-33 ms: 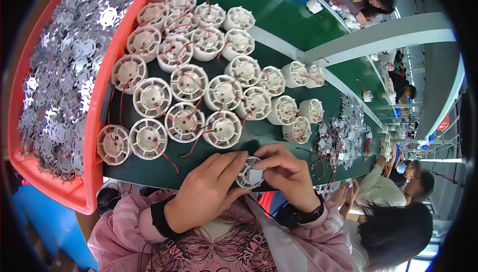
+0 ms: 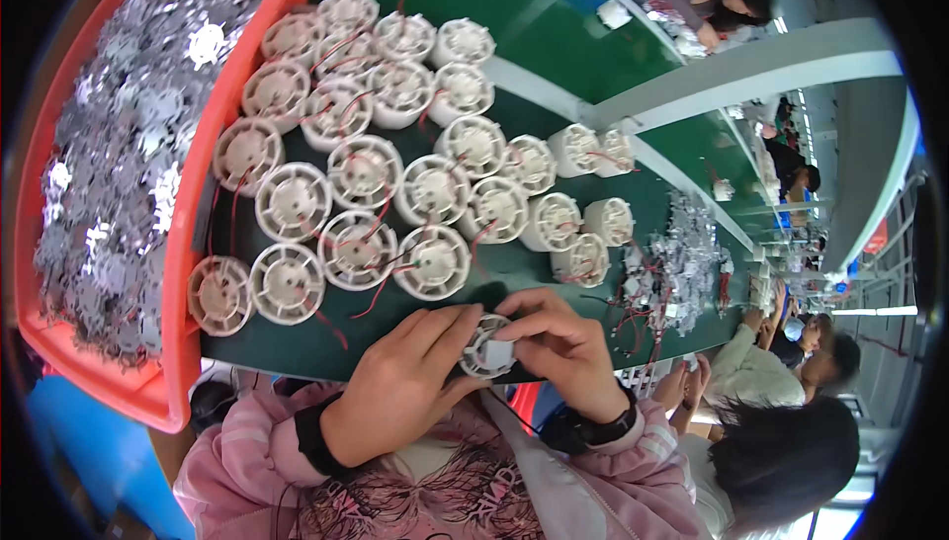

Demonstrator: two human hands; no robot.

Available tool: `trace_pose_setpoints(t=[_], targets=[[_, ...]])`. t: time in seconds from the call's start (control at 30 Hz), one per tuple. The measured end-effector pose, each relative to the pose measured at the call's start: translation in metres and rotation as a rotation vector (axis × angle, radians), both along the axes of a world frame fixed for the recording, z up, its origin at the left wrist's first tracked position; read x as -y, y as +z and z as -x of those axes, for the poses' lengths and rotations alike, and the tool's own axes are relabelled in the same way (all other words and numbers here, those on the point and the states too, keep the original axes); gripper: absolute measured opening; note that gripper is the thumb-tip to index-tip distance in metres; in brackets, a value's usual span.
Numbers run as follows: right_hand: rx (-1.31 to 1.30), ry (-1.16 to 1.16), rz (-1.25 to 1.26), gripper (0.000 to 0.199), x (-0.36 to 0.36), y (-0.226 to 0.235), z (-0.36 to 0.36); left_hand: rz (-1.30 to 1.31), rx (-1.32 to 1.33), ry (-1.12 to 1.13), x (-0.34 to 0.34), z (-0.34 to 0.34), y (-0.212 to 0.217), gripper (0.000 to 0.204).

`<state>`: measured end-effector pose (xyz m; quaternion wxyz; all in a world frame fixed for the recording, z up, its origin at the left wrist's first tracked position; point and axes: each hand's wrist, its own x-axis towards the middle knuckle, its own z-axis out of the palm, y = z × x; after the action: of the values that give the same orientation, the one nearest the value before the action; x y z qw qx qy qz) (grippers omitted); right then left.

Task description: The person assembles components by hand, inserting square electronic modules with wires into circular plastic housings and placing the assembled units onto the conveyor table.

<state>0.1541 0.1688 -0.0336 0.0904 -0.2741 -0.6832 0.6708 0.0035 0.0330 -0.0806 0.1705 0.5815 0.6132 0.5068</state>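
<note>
A red tray of silvery metal pieces fills nine o'clock. White round housings with red wires crowd the green table toward twelve. At six, left hand and right hand both pinch one small housing between curled fingers.

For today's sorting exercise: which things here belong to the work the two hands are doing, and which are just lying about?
In the work:
- left hand and right hand, both on one round white part
- rows of matching round white parts with red wires on the green table
- red tray of silver metal pieces

Lying about:
- heap of metal pieces and wires at the right
- other people nearby
</note>
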Motion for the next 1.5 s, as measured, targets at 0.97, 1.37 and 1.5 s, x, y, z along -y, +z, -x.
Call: trace_pose_setpoints(t=[0.97,1.37,1.5], targets=[[0.082,-0.064,0.513,0.028,-0.006,-0.015,0.003,0.183,-0.164,-0.041,-0.009,-0.007,-0.002,0.068],[0.083,-0.025,0.211,0.026,-0.002,-0.001,0.005,0.257,-0.162,-0.073,-0.008,0.000,0.009,0.067],[0.106,-0.046,0.272,0.026,-0.002,0.008,0.001,0.257,-0.150,-0.094,-0.009,0.000,0.012,0.066]])
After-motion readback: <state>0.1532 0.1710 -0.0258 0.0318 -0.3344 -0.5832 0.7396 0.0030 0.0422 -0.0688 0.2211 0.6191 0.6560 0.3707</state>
